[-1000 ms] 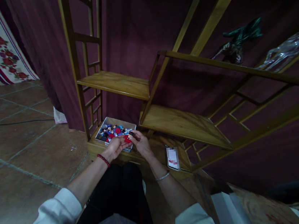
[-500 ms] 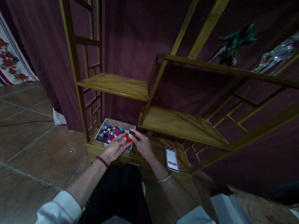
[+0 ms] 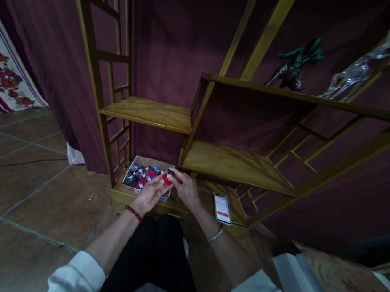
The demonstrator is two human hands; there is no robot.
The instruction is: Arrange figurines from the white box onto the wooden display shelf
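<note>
A small figurine point(image 3: 167, 178) with a dark top and a red body is held between my two hands, in front of a shallow box. My left hand point(image 3: 150, 195), with a dark red bead bracelet at the wrist, grips its red lower part from the left. On the other side, my right hand point(image 3: 186, 188) pinches the dark upper end; a silver bracelet circles that wrist. Just beyond my left hand, the open white box point(image 3: 128, 182) holds several more small figurines point(image 3: 144, 172) in red, blue and black. My fingers partly cover the held figurine.
The box rests on the low base of a wooden display shelf point(image 3: 148, 115). A phone point(image 3: 221, 208) with a lit screen lies to the right on that base. A green-and-dark ornament point(image 3: 295, 65) and a clear glass-like ornament point(image 3: 353, 77) stand on the upper right shelf.
The figurine has turned slightly in my fingers, showing more of its red part. My view has shifted a little; both hands stay in nearly the same place.
</note>
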